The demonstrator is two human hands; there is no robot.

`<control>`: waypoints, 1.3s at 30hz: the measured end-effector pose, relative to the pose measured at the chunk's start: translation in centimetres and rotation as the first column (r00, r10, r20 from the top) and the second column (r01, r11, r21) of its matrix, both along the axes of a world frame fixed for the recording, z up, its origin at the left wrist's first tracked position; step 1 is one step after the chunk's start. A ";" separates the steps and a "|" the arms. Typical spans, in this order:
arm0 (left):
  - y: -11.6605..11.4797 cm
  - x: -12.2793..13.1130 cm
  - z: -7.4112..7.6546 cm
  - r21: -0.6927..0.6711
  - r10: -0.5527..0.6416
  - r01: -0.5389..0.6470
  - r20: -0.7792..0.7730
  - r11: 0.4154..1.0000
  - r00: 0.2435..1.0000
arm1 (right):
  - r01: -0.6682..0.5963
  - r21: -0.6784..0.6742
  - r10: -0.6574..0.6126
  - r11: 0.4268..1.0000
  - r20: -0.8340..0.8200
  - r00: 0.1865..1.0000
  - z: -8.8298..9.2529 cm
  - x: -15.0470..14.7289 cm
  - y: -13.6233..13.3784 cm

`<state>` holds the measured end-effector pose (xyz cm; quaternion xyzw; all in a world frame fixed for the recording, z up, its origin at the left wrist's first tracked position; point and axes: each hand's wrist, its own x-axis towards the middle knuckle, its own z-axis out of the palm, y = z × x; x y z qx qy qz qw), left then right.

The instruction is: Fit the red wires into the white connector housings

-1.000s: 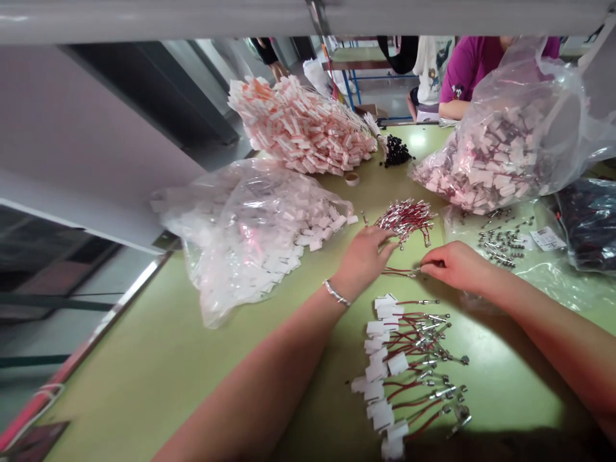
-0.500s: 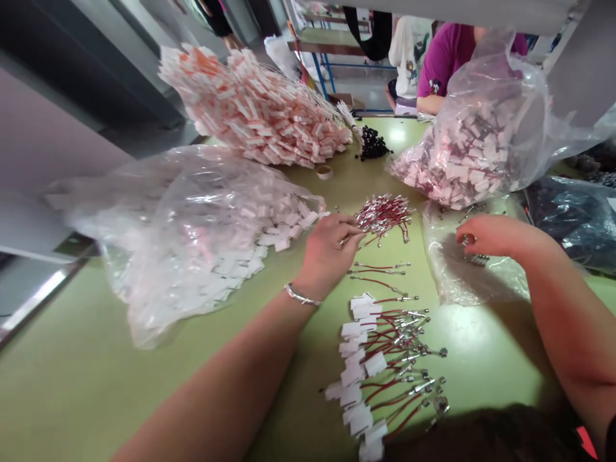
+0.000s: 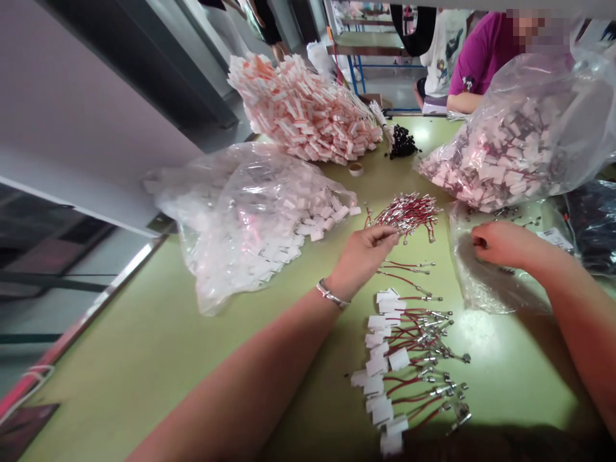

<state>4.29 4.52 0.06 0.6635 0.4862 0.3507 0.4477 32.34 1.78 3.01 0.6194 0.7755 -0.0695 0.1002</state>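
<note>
My left hand [image 3: 362, 256] reaches over the green table [image 3: 144, 359] with its fingers pinched at the near edge of a loose pile of red wires with metal terminals [image 3: 409, 213]. My right hand [image 3: 500, 244] rests closed on a clear plastic sheet [image 3: 481, 282] that carries small metal parts [image 3: 503, 212]; what its fingers hold is hidden. Two or three single red wires [image 3: 409, 273] lie between my hands. Nearer to me lies a row of finished red wires with white tags [image 3: 409, 359].
A clear bag of white tags [image 3: 250, 218] lies at the left. A heap of pink-and-white tagged wires [image 3: 303, 112] and black parts [image 3: 402, 141] sit at the back, with a small tape roll [image 3: 355, 169]. Another full bag [image 3: 520, 141] stands right. A person in a purple shirt [image 3: 474, 54] sits opposite.
My right hand left the single wires in the middle and moved right onto the plastic sheet with metal parts. My left hand stayed at the red wire pile.
</note>
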 end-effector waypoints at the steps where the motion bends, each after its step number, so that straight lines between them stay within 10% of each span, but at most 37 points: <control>1: -0.3 0.2 0.0 -0.007 -0.014 0.014 0.005 1.000 1.000 | -0.007 0.048 0.010 0.999 -0.071 0.997 0.0 -0.8 -0.1; 7: -1.7 1.0 0.4 -0.075 -0.151 0.151 0.005 0.986 0.989 | 0.092 0.168 0.052 0.981 -0.697 0.715 -0.9 -6.5 -2.2; 17: -2.1 1.3 0.1 -0.121 -0.218 0.225 0.066 0.967 0.974 | 0.203 0.123 0.010 0.971 -0.875 0.484 -2.4 -8.4 -2.9; 24: -2.0 0.9 -0.3 0.100 -0.252 0.262 -0.107 0.960 0.962 | 0.062 0.102 0.045 0.993 -0.799 0.600 -1.7 -8.1 -2.9; 31: -1.7 0.0 -0.4 0.520 -0.294 0.590 -0.543 0.617 0.787 | 0.061 -0.133 -0.139 0.989 -0.732 0.667 -0.9 -8.7 -3.4; 34: -0.4 0.0 0.1 0.487 -0.318 0.528 -0.450 0.696 0.834 | 0.082 -0.043 -0.089 0.996 -0.675 0.733 -1.2 -8.8 -3.2; 39: 2.3 0.4 -1.0 0.398 0.029 0.171 -0.450 0.901 0.893 | -0.060 0.170 0.134 0.984 -0.467 0.874 -2.1 -8.6 -2.5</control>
